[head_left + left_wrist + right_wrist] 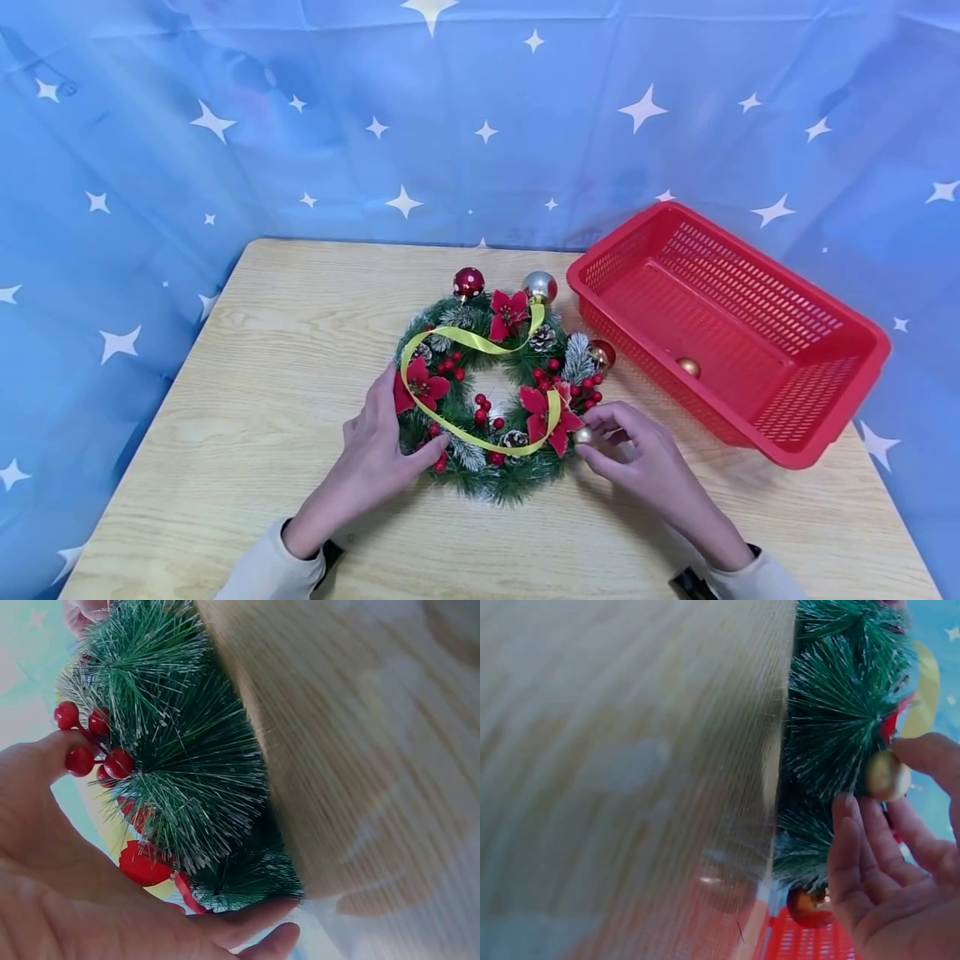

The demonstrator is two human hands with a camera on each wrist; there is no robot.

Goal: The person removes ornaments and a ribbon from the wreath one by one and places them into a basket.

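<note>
A green Christmas wreath (510, 481) with red poinsettias, berries, pine cones and a yellow ribbon (465, 337) lies on the wooden table (285, 333). My left hand (386, 437) rests on the wreath's lower left, fingers fairly straight and thumb laid along the near edge. In the left wrist view the thumb of the left hand (67, 900) lies beside red berries (90, 742). My right hand (603, 443) pinches a small gold ball (582, 435) against the wreath's lower right edge. The right wrist view shows the gold ball (887, 776) between thumb and fingers.
A red slotted basket (780, 273) stands at the right of the table, holding one gold ball (688, 367). A red ball (468, 282), a silver ball (539, 286) and another red ball (602, 353) sit on the wreath's far and right sides. A blue starred cloth hangs behind.
</note>
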